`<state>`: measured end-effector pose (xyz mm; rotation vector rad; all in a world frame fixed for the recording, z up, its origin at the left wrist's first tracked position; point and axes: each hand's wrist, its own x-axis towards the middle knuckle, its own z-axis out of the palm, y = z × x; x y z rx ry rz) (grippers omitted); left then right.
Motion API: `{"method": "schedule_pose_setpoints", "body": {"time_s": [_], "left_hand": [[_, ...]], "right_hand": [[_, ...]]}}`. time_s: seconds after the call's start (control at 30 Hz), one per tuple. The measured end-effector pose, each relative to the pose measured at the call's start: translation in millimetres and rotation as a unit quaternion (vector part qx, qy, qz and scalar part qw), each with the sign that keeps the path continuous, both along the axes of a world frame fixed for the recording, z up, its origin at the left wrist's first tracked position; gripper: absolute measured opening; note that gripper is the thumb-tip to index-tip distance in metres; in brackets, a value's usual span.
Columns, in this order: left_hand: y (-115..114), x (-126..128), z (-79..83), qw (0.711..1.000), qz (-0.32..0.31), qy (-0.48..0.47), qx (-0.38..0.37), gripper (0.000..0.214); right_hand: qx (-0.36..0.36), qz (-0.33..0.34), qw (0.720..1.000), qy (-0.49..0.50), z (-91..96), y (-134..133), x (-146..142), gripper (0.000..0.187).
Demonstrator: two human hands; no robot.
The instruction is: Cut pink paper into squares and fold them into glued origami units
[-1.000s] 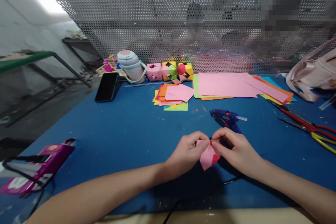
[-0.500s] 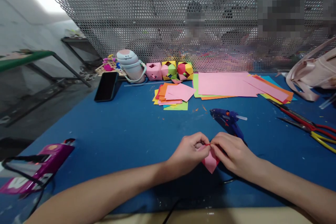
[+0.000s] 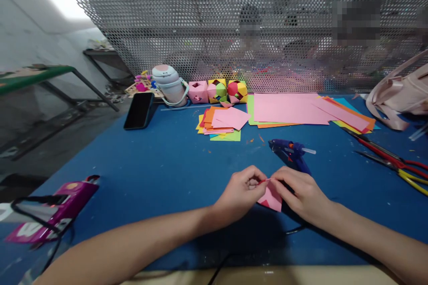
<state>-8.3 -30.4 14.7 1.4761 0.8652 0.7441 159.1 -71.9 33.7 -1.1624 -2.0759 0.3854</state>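
Observation:
My left hand (image 3: 239,193) and my right hand (image 3: 299,193) meet above the blue table (image 3: 167,164) near its front edge. Both pinch a small folded pink paper piece (image 3: 272,197) with a red underside, held between the fingertips at its top edge. Just behind my right hand lies a blue glue gun (image 3: 290,153) on the table. Farther back sits a loose stack of small coloured paper squares (image 3: 222,122), and beyond it three folded paper cubes (image 3: 217,90) in a row.
Large pink and coloured sheets (image 3: 301,109) lie at the back right. Red and yellow scissors (image 3: 391,160) and a pink bag (image 3: 397,93) are on the right. A black phone (image 3: 138,110), a pale bottle (image 3: 169,83) and a magenta pouch (image 3: 53,211) sit left. A perforated metal screen (image 3: 234,22) backs the table.
The pink piece has been turned between my fingers; its lower point, which hung down, now lies flatter and tilted to the right. Both hands stayed almost in place.

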Motion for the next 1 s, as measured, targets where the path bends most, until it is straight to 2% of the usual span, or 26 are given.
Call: {"method": "schedule_pose_setpoints", "body": {"time_s": [0.17, 0.37, 0.47, 0.57, 0.67, 0.73, 0.87, 1.0], "left_hand": [[-0.2, 1.0, 0.8, 0.999, 0.023, -0.031, 0.029, 0.017], [-0.4, -1.7, 1.3, 0.997, 0.010, 0.015, 0.081, 0.015], [0.5, -2.2, 1.4, 0.997, 0.011, 0.018, 0.077, 0.017], [2.1, -0.8, 1.0, 0.998, 0.030, 0.007, 0.058, 0.017], [3.0, 0.5, 1.6, 0.998, 0.031, 0.005, 0.047, 0.017], [2.8, 0.6, 2.7, 0.999, 0.007, 0.010, 0.053, 0.017], [2.6, -0.5, 3.9, 0.997, -0.032, 0.021, 0.066, 0.015], [4.8, -0.6, 3.3, 0.999, -0.016, 0.025, 0.044, 0.014]], "right_hand": [[-0.016, -0.047, 0.999, 0.018, 0.3, -0.5, -0.3, 0.009], [0.008, 0.010, 1.000, -0.005, 0.8, 1.7, -0.3, 0.018], [0.004, 0.010, 1.000, -0.003, -1.3, 1.8, 1.9, 0.018], [-0.026, -0.022, 0.999, 0.018, -2.9, 1.7, 3.2, 0.010], [-0.061, -0.049, 0.997, 0.026, -2.4, 2.0, 2.6, 0.013], [-0.058, -0.039, 0.997, 0.032, -0.9, 2.5, 1.9, 0.010], [-0.035, -0.008, 0.999, 0.024, 2.6, 4.6, 2.6, 0.023], [-0.087, -0.016, 0.995, 0.042, 4.2, 6.3, 5.4, 0.019]]}}
